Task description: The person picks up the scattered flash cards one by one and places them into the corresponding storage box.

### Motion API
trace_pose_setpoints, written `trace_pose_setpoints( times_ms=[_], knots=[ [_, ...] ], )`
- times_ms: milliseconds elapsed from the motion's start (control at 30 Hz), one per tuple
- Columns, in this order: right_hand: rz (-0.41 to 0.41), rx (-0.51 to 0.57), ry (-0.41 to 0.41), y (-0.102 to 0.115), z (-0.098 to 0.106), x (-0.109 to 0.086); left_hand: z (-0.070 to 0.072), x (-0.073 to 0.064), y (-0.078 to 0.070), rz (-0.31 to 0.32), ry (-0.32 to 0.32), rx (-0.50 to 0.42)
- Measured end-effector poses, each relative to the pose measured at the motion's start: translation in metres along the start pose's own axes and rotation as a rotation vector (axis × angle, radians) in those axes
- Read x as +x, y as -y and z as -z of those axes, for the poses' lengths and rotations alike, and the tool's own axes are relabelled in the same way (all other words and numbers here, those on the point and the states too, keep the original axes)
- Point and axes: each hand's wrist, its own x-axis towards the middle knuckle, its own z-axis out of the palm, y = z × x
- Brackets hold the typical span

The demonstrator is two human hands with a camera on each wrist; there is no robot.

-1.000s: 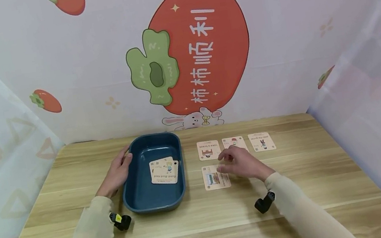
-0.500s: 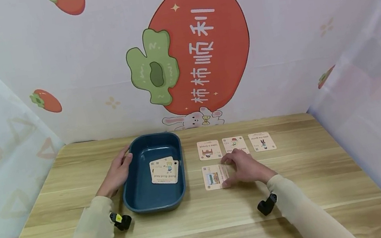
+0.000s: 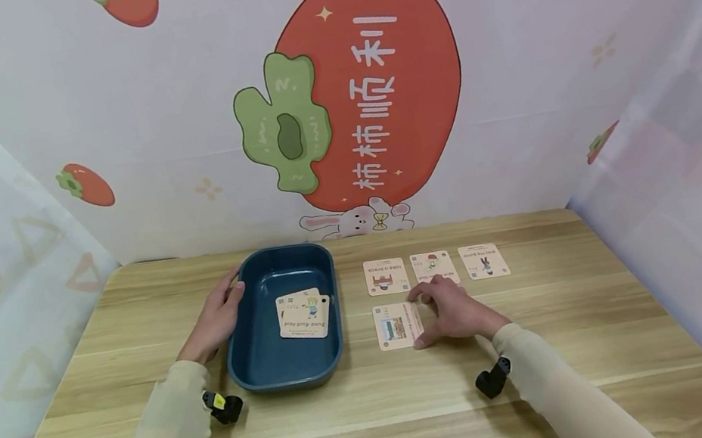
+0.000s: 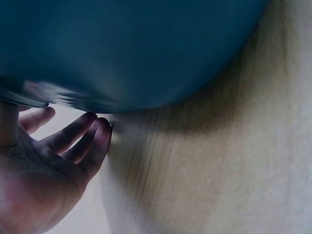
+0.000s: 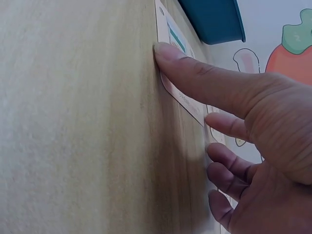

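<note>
A square picture card (image 3: 394, 327) with a small building scene and sideways print lies flat on the table. My right hand (image 3: 451, 309) reaches over its right end, thumb at the near edge and index finger at the far edge, pinching it. In the right wrist view the thumb (image 5: 170, 53) touches the card, and the other fingers hang loosely bent above the table. My left hand (image 3: 215, 321) holds the left side of a deep blue rectangular tray (image 3: 238, 378). In the left wrist view its thumb crosses the rim and its fingertips (image 4: 100, 127) are at the outer wall.
Inside the tray lie overlapping cards, the top one a "play ping-pong" card (image 3: 313, 315). Behind my right hand is a row: a "take a break" card (image 3: 385, 276), a partly covered card (image 3: 432, 264) and a guitar card (image 3: 484, 261). A printed cloth backdrop (image 3: 505, 148) rises behind the table.
My right hand has shifted slightly right and spread its thumb and index finger to the card's near and far edges. My left hand and the tray stay still.
</note>
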Motion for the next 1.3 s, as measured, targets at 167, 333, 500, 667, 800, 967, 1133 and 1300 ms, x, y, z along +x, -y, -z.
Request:
trace_pose_setpoints(
  times_ms=[167,333,500,667,800,967,1133,1300],
  knots=[
    [-0.011,0.028,0.004,-0.0014,-0.0015,0.0007,0.0001,-0.0005,0.0001,0.003,-0.001,0.001],
    [-0.008,0.047,-0.009,-0.0022,-0.0027,0.0017,0.0003,-0.0001,-0.0002,0.004,-0.001,-0.002],
    [-0.002,0.068,-0.020,-0.0021,-0.0028,0.0019,0.0003,0.0006,0.0003,0.004,-0.003,0.005],
    [-0.025,0.135,-0.030,-0.0004,-0.0024,0.0022,-0.0002,0.0005,0.0012,0.002,-0.006,0.016],
    [-0.039,0.197,-0.048,0.0020,-0.0006,0.0018,-0.0004,0.0002,0.0015,0.002,-0.004,0.013],
    [-0.022,0.257,-0.092,0.0028,0.0009,0.0007,-0.0002,-0.0002,0.0017,0.010,-0.001,0.014],
    [0.021,0.305,-0.128,0.0024,0.0014,-0.0008,-0.0007,0.0003,0.0014,0.008,-0.003,0.016],
    [0.038,0.286,-0.147,0.0012,0.0022,-0.0017,-0.0009,-0.0002,-0.0002,-0.018,-0.009,0.017]
  ],
)
